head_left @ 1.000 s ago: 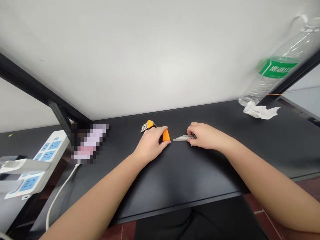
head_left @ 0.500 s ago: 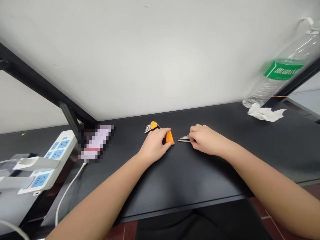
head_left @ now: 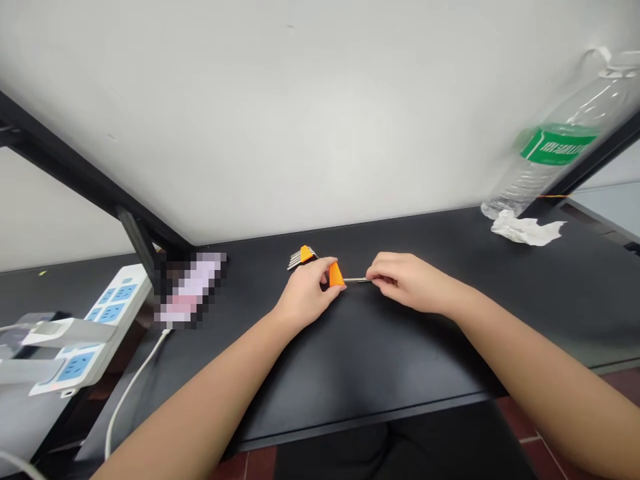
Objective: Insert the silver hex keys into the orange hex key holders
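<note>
My left hand (head_left: 301,293) grips an orange hex key holder (head_left: 336,275) by its ends, between thumb and fingers, low over the black table. My right hand (head_left: 410,282) pinches grey metal hex keys (head_left: 356,280). A thin shaft runs leftward from its fingertips and meets the right side of the holder; whether it sits inside a hole cannot be made out. How many keys the right fingers cover is hidden. Just behind my left hand lies a second orange holder (head_left: 307,253) with several hex keys in it.
A phone (head_left: 193,287), blurred out, lies left with a white cable (head_left: 133,383). Beyond it is a white power strip (head_left: 107,320) with plugs. A clear bottle (head_left: 555,147) and crumpled tissue (head_left: 527,230) are at right. A white wall (head_left: 320,133) rises behind the table.
My right hand has shifted left, bringing the key shaft across the gap to the orange holder. The fanned key ends seen before now look like one thin line. My left hand keeps its grip.
</note>
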Tool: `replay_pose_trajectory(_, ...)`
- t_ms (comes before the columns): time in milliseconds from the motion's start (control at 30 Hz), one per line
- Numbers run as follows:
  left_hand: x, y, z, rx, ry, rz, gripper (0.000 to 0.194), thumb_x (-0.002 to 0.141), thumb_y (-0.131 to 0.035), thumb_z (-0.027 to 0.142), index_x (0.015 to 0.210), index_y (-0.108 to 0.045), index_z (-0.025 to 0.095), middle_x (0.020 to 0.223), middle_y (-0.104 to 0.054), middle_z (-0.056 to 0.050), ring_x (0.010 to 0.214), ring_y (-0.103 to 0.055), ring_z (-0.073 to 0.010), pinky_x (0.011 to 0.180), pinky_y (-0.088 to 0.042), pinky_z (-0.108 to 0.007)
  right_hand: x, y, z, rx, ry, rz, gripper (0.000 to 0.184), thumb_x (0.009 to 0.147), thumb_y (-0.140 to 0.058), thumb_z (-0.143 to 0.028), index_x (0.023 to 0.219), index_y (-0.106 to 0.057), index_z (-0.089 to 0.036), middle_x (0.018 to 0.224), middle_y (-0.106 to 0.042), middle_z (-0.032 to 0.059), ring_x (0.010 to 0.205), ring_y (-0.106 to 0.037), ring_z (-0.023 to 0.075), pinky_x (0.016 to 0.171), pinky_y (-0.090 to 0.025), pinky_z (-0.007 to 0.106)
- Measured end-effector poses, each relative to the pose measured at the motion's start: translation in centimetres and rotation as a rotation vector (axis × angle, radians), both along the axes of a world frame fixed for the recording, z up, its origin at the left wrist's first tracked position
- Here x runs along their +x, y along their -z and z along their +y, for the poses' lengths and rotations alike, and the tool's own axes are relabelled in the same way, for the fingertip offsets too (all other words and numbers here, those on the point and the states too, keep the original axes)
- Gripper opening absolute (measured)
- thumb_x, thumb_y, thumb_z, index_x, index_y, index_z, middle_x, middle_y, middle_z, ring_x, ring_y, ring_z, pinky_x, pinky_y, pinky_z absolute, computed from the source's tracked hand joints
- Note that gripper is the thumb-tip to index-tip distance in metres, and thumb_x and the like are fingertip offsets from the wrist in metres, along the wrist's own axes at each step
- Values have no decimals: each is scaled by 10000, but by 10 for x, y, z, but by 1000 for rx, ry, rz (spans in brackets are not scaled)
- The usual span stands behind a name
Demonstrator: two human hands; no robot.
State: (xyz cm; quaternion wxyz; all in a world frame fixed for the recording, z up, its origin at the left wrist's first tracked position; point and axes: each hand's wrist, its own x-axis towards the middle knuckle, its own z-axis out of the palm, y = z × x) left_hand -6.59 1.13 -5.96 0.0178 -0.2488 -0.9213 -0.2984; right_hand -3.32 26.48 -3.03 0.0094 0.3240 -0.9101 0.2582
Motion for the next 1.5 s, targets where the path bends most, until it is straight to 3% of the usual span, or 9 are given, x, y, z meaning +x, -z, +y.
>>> replay_pose_trajectory(333,3,3,1,27,43,28,477,809,-767,369,1236,-635,203,940,-700,-13,818,-648,-174,774,-534,-318,0,10,1,-37,-63,49,253,976,-511,-145,1099,-723,-208,1047,-660,73,841,-633,168,768,-503,302)
replay_pose_trajectory(567,9,3,4,-33,150,158,399,822,-750,335,1180,-634,202,957,-721,-34,853,-667,-202,883,-517,-380,4,10,-25,-246,37,-246,142,922,-545,-118,992,-644,-192,951,-656,13,725,-634,108,693,-496,243)
replay_pose_trajectory(633,8,3,3,-42,132,169,421,823,-744,308,1213,-623,202,945,-722,-36,846,-667,-203,880,-522,-376,2,9,-21,-161,71,-192,102,920,-559,-141,952,-644,-189,947,-643,17,738,-622,117,696,-485,252)
replay_pose_trajectory(733,6,3,1,-53,97,161,458,826,-732,289,1257,-605,200,891,-711,-25,816,-661,-199,862,-530,-365,-1,9,-4,119,121,-25,106,924,-580,-180,926,-685,-188,961,-619,46,786,-600,154,722,-465,288)
replay_pose_trajectory(833,6,2,0,-72,90,152,462,829,-719,289,1268,-600,208,902,-710,-29,825,-660,-203,838,-534,-353,-3,10,7,323,146,3,122,912,-572,-158,889,-689,-183,956,-607,63,796,-598,173,721,-452,301)
replay_pose_trajectory(1033,7,3,2,-73,99,138,453,850,-681,278,1286,-586,202,967,-720,-48,856,-661,-208,807,-533,-337,1,15,-4,455,143,67,120,857,-550,-107,784,-607,-183,869,-601,59,721,-564,175,654,-394,300)
replay_pose_trajectory(1167,6,4,1,-49,94,116,457,843,-683,273,1285,-586,210,918,-707,-29,820,-650,-196,780,-524,-324,2,10,-4,302,164,10,104,871,-544,-112,810,-557,-196,848,-609,23,675,-533,143,616,-370,273)
replay_pose_trajectory(1333,5,1,-1,-13,62,59,441,849,-696,299,1270,-591,220,861,-679,-4,773,-639,-178,732,-509,-309,-1,2,1,23,99,34,136,967,-497,-143,888,-588,-204,878,-619,11,747,-551,134,682,-414,258)
replay_pose_trajectory(1500,7,1,-1,22,61,44,452,839,-712,299,1270,-598,228,837,-671,10,745,-629,-164,720,-501,-296,-1,6,-3,-49,46,87,157,993,-496,-165,944,-641,-200,923,-633,38,791,-577,152,721,-448,282)
